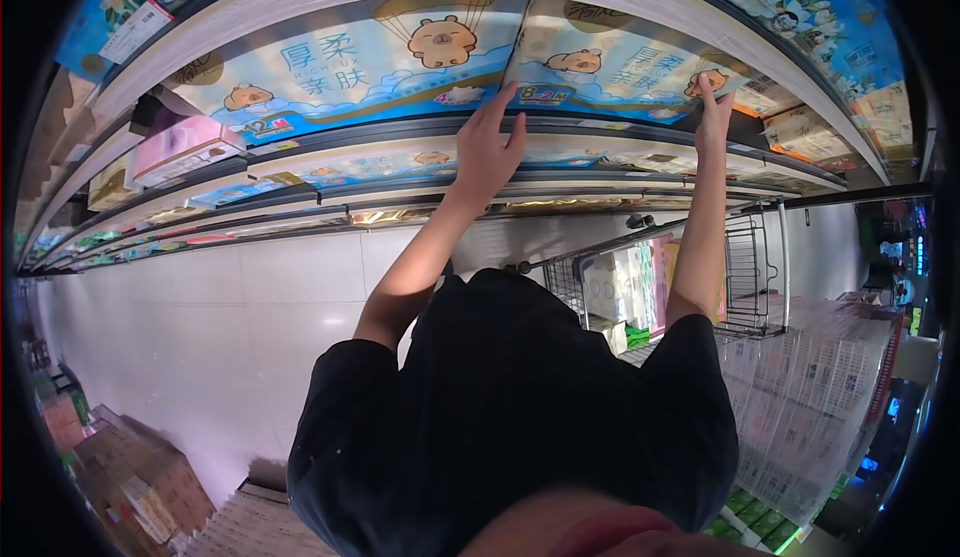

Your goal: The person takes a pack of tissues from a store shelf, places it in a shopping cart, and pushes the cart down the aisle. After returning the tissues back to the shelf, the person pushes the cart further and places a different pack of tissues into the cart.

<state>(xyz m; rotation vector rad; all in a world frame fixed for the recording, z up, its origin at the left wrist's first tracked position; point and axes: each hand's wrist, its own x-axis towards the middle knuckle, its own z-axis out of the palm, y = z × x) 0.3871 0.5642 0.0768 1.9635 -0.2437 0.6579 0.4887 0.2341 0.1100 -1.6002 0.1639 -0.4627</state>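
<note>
The right pack (612,69) already sits shelved; our left hand (484,149) holds thumb and fingers apart; whether our right hand (713,120) pinches, we cannot tell.

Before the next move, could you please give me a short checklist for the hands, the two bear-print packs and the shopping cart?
1. Left hand near the seam between the packs: ok.
2. Right hand at the right bear-print pack's outer end: ok.
3. Right pack beside the left bear-print pack: ok.
4. Firm hold by both hands: not ok; the left hand's fingers are spread, not closed around a pack.
5. Room in the shopping cart: cannot tell; goods already stand inside.
</note>
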